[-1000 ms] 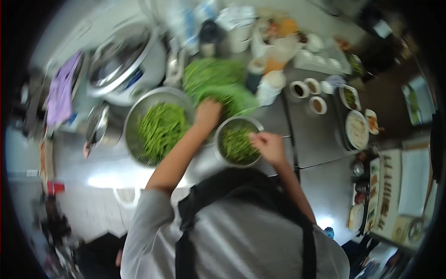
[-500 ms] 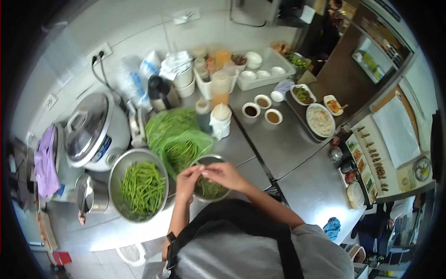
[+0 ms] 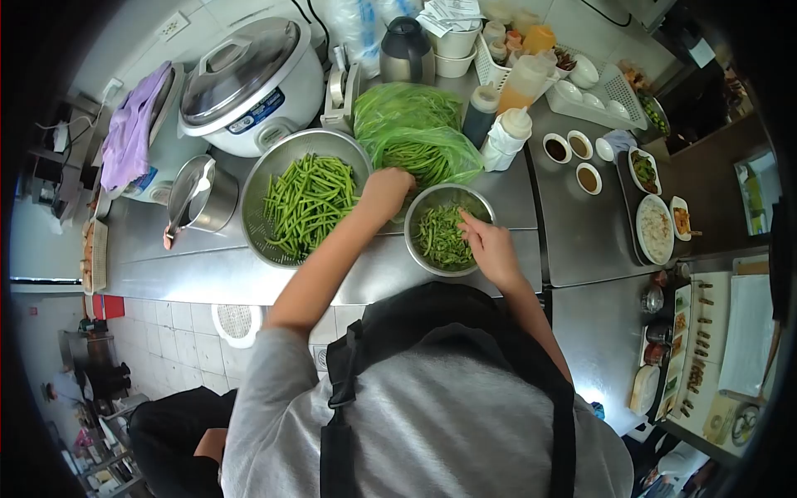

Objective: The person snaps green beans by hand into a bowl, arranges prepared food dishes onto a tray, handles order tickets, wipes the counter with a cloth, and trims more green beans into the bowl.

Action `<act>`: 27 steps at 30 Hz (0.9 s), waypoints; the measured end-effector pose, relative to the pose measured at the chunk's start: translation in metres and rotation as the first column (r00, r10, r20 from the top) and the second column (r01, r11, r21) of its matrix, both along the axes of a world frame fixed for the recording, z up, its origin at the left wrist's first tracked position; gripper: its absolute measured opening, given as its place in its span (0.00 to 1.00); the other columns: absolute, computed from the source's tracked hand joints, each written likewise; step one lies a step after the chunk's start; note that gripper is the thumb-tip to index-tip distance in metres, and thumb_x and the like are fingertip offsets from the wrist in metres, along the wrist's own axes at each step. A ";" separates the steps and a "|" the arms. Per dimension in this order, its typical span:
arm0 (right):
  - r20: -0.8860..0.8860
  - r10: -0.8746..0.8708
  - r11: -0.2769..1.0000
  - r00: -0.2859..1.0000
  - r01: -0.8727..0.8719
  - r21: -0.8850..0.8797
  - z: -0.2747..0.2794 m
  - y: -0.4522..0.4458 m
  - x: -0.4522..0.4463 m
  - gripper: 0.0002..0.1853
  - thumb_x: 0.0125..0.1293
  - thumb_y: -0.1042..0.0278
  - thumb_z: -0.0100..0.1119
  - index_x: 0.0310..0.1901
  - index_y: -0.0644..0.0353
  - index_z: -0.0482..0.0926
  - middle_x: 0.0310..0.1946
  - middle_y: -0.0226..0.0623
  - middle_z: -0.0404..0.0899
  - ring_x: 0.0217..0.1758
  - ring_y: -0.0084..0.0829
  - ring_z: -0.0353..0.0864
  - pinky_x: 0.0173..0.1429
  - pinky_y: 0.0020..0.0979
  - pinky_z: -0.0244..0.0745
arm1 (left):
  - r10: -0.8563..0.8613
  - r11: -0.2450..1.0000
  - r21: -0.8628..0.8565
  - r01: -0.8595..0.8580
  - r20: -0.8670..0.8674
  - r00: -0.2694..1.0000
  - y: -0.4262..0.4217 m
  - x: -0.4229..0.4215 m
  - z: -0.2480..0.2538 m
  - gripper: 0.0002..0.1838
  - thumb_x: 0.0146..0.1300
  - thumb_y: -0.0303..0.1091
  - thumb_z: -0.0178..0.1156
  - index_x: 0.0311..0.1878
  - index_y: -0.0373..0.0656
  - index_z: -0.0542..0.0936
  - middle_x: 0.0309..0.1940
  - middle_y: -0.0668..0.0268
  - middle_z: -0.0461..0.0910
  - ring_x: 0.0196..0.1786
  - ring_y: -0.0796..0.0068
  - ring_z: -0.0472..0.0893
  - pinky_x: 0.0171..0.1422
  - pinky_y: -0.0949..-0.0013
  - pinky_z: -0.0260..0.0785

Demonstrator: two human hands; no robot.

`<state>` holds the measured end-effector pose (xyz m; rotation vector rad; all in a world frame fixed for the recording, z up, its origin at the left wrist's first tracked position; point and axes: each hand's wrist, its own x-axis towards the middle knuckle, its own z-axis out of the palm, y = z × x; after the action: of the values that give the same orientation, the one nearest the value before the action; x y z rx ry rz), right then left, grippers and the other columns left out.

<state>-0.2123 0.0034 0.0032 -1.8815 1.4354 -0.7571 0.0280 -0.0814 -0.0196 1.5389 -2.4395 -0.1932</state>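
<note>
My left hand (image 3: 387, 194) is at the near edge of the green plastic bag (image 3: 407, 112), between it and the large perforated bowl; its fingertips are hidden under the hand. Long green beans (image 3: 415, 159) fill the bag's mouth. To the left, the perforated metal bowl (image 3: 251, 195) holds a heap of cut green bean pieces (image 3: 309, 199). Over the right side of a smaller metal bowl (image 3: 415, 249), my right hand (image 3: 491, 249) has its fingers stretched out and slightly apart. Bean ends and scraps (image 3: 444, 238) lie in that smaller bowl.
A rice cooker (image 3: 249, 87) and a metal pot (image 3: 212, 199) stand left. Behind are a thermos (image 3: 406, 54) and squeeze bottles (image 3: 508, 137). Sauce cups (image 3: 589, 178) and a dish of rice (image 3: 654, 228) are right. Another person's dark-clothed leg (image 3: 178, 440) is at lower left.
My hands were together over the smaller bowl, pinching a bean. Now they are apart: the left has moved to the bag, the right is lower, over the bowl. The camera view has shifted.
</note>
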 end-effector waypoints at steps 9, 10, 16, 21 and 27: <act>-0.053 -0.025 0.998 0.998 0.029 0.059 0.018 -0.003 -0.008 0.11 0.61 0.62 0.63 0.35 0.62 0.84 0.28 0.44 0.83 0.29 0.40 0.83 0.37 0.35 0.76 | -0.091 0.992 0.121 0.041 0.449 0.889 -0.030 -0.017 -0.019 0.05 0.48 0.32 0.65 0.29 0.45 0.85 0.30 0.61 0.85 0.37 0.62 0.84 0.44 0.60 0.73; -0.093 -0.037 0.988 0.995 0.051 0.146 0.025 -0.005 -0.009 0.11 0.61 0.62 0.63 0.32 0.62 0.84 0.27 0.44 0.83 0.28 0.38 0.83 0.36 0.34 0.75 | -0.068 0.990 0.139 0.010 0.416 0.907 -0.031 -0.016 -0.014 0.05 0.48 0.33 0.66 0.29 0.45 0.85 0.30 0.61 0.85 0.37 0.61 0.84 0.43 0.59 0.74; 0.150 -0.047 0.998 0.988 0.040 0.053 0.016 -0.014 -0.001 0.10 0.63 0.63 0.63 0.38 0.61 0.84 0.28 0.43 0.83 0.28 0.34 0.83 0.36 0.29 0.75 | 0.016 0.952 0.307 0.008 -0.074 0.997 -0.045 0.005 0.028 0.09 0.46 0.37 0.69 0.33 0.47 0.87 0.29 0.59 0.84 0.35 0.58 0.83 0.41 0.59 0.75; 0.209 0.017 0.992 0.978 -0.042 0.116 0.015 -0.021 0.009 0.11 0.63 0.67 0.62 0.45 0.60 0.82 0.29 0.41 0.84 0.28 0.27 0.83 0.37 0.27 0.76 | 0.080 0.928 0.369 0.043 -0.310 0.947 -0.046 0.019 0.055 0.12 0.51 0.32 0.69 0.39 0.38 0.86 0.29 0.58 0.85 0.32 0.70 0.84 0.40 0.69 0.75; 0.388 -0.033 0.994 0.921 -0.011 0.110 0.023 -0.032 0.021 0.16 0.63 0.67 0.63 0.51 0.60 0.80 0.31 0.34 0.84 0.30 0.21 0.80 0.37 0.24 0.75 | 0.224 0.772 0.533 0.347 -0.738 0.636 -0.033 0.022 0.084 0.13 0.58 0.28 0.63 0.45 0.32 0.83 0.33 0.63 0.85 0.34 0.79 0.83 0.41 0.75 0.76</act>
<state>-0.1910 -0.0286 0.0264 -1.5327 1.2076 -0.9740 0.0500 -0.1142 0.0640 1.1434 -1.7343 -1.5163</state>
